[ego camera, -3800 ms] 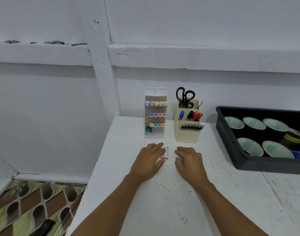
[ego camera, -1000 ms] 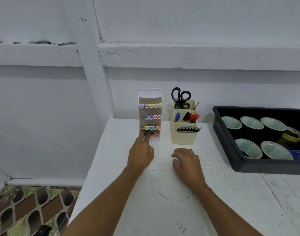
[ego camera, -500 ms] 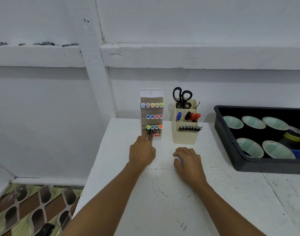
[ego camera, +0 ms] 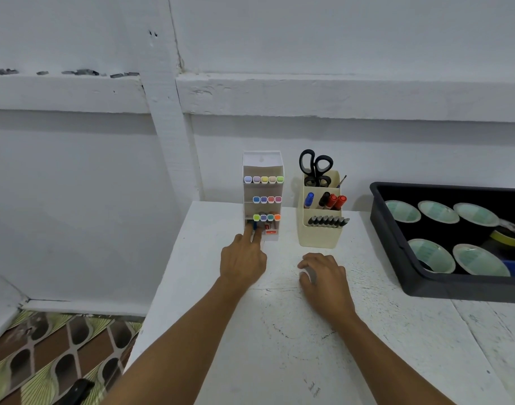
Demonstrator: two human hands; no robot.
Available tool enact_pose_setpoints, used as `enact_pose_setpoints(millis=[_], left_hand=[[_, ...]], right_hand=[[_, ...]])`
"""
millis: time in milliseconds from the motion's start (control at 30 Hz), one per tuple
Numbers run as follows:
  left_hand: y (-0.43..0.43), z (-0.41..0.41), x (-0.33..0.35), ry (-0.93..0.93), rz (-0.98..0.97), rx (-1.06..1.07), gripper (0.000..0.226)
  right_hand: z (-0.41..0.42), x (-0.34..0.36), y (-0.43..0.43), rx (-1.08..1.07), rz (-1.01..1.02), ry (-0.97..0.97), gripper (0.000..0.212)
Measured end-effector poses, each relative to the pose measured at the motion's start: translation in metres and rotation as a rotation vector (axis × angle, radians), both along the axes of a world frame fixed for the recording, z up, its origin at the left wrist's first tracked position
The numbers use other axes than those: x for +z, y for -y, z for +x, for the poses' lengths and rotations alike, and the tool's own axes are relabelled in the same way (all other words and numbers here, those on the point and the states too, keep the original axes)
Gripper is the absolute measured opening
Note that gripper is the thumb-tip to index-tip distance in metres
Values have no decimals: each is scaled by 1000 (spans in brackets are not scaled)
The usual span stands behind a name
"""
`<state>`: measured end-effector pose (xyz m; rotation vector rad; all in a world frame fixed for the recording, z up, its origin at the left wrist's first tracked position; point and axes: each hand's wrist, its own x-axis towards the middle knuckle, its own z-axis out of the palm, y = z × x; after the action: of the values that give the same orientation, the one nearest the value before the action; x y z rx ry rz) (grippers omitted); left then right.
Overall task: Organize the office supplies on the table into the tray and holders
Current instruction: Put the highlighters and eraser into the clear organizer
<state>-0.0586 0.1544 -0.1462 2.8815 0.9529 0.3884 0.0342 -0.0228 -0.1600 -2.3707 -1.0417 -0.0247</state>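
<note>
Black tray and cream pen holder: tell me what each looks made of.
Black tray: likely moulded plastic, matte with a soft sheen along its rounded rim. Cream pen holder: probably plastic too, smooth and semi-matte, with thin one-piece walls and stepped compartments.

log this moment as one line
left hand: touches bottom slot of white tiered marker holder | right hand: holds small white object on white table | black tray: tape rolls
</note>
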Motion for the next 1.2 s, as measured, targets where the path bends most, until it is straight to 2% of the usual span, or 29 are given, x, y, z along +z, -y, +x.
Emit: enact_pose_setpoints(millis=[200,267,333,433,500,633,867,1033,1200], left_hand=[[0,-12,-3,87,19,-58,54],[1,-20,-2,238,18,-68,43],[3,-23,2,389,106,-80,34],[6,-18,14,510,213,-91,42],[9,-12,28,487,149,-115,49],[5,1,46,234,-71,-68,59],[-10,20,67,69,-256,-94,50],[-18,25,71,17,-248,-102,45],[-16,21,65,77,-215,-137,49]], right_hand=[[1,-1,0,-1,4,-10,21],[1,-1,0,4,4,-11,21],[2,-1,0,12,10,-13,20],[1,0,0,9,4,-11,20],[0,0,1,4,7,-14,20],[-1,1,1,6,4,-24,21],[1,-1,0,4,11,-24,20],[0,-1,0,7,16,-22,20],[-1,1,0,4,14,-12,19]])
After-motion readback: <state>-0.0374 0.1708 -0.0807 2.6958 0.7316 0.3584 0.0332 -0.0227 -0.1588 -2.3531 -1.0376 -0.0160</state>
